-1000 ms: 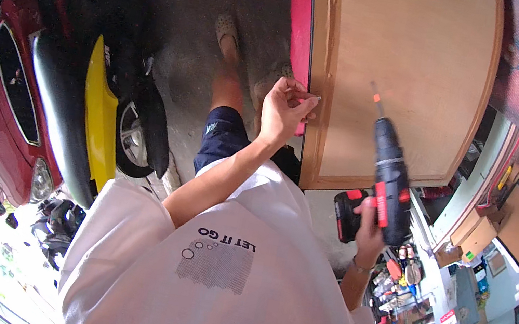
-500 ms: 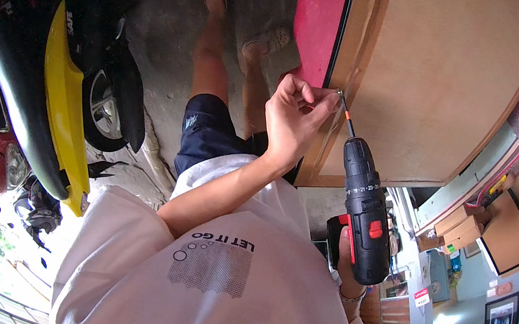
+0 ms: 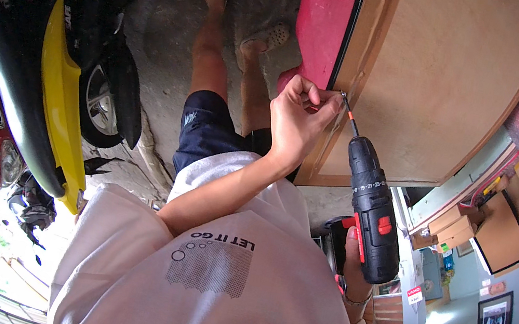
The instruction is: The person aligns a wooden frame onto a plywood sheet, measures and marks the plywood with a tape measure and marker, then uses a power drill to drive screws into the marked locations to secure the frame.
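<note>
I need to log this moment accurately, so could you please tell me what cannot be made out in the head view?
- Screw: hidden by the left hand's fingers at the drill's bit tip; too small.
- Right hand: mostly behind the drill and the shirt.
- Wooden panel: its far side is cut off by the dark rim of the picture.

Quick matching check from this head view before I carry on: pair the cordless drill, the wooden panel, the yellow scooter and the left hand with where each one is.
Things:
1. cordless drill
2. wooden panel
3. yellow scooter
4. left hand

Places:
A. parked at the picture's left
B. pinching something small at the drill bit's tip
C. gripped in the right hand
D. beside a red board, upper right

Pairs: 1-C, 2-D, 3-A, 4-B
</note>
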Available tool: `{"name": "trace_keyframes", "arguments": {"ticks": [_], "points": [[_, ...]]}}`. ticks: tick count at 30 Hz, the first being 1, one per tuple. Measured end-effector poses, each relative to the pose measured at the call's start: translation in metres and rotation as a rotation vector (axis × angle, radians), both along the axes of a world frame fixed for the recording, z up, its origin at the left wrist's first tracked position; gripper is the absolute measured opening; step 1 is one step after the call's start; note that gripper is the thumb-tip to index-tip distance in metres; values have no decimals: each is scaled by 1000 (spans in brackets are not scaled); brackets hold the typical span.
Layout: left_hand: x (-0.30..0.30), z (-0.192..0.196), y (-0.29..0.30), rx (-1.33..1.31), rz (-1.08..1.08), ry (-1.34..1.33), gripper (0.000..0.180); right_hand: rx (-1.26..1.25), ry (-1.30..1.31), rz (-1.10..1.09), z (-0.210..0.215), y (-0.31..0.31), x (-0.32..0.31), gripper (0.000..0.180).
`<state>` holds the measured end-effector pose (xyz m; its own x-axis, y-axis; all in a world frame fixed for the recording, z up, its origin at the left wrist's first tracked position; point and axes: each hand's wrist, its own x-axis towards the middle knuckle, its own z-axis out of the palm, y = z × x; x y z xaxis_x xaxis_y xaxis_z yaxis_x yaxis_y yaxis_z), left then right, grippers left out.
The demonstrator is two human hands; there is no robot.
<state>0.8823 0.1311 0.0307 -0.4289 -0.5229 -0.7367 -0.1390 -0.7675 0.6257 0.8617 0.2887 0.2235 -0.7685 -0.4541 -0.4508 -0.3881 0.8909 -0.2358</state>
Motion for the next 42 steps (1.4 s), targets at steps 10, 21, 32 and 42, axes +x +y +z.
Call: {"name": "trace_keyframes", "arguments": {"ticks": [10,21,32,42], "points": [[-1,4,-3,-8,-96,-55,33,-6,-531,-237,26,-46,-58,24],[-2,15,-13,20,-32,-109,32,10,-573,-725,29,-47,-57,35],[-34,4,-87,-845,-1005,148,18,126,-544,-410,32,-61,-64,34],[-151,23,-79,-1455,-2318,681,27,195,-376,-9,41,-45,-63,33]]}}
